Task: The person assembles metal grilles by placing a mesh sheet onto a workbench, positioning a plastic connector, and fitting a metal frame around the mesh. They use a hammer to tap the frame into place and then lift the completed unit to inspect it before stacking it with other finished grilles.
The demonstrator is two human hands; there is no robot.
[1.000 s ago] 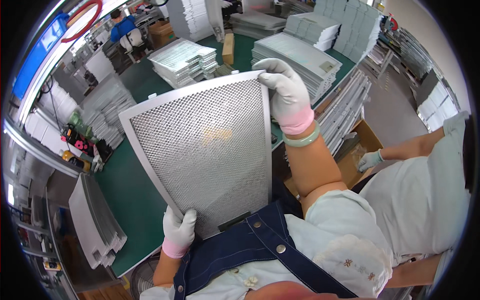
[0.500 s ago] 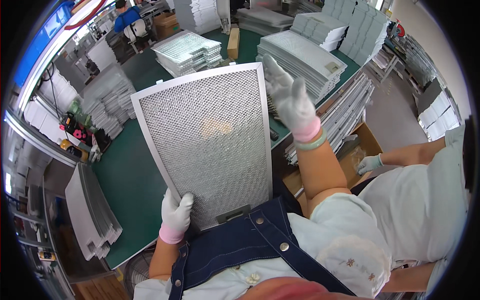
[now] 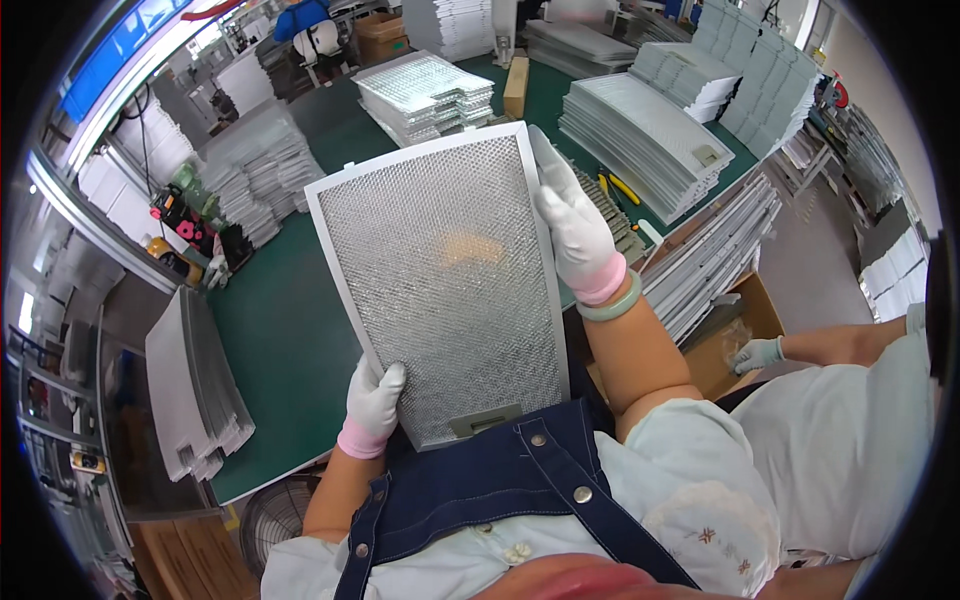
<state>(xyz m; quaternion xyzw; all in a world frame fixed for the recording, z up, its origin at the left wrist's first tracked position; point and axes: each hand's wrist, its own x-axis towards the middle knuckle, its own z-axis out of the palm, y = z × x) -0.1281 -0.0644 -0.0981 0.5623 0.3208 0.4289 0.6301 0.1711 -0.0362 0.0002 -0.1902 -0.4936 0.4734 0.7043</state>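
A mesh filter panel (image 3: 440, 270) in a pale metal frame stands tilted up before me, its lower edge against my apron. My left hand (image 3: 374, 400), in a white glove with a pink cuff, is closed on the panel's lower left edge, thumb over the front. At the upper right edge my right hand (image 3: 578, 225), gloved the same way, lies along the frame with its fingers stretched out and partly hidden behind the edge. A recessed grey handle plate (image 3: 486, 421) sits at the panel's bottom.
Stacks of filter panels (image 3: 640, 140) line the green table (image 3: 270, 350), with curved plates (image 3: 195, 390) at its left. Yellow-handled pliers (image 3: 624, 189) lie beyond my right hand. At right, a co-worker's gloved hand (image 3: 757, 355) reaches into a cardboard box (image 3: 765, 305) beside metal strips (image 3: 710, 265).
My right hand, raised and apart from the panel before, has come against its right edge. The view has shifted, so the table and stacks appear farther right and higher.
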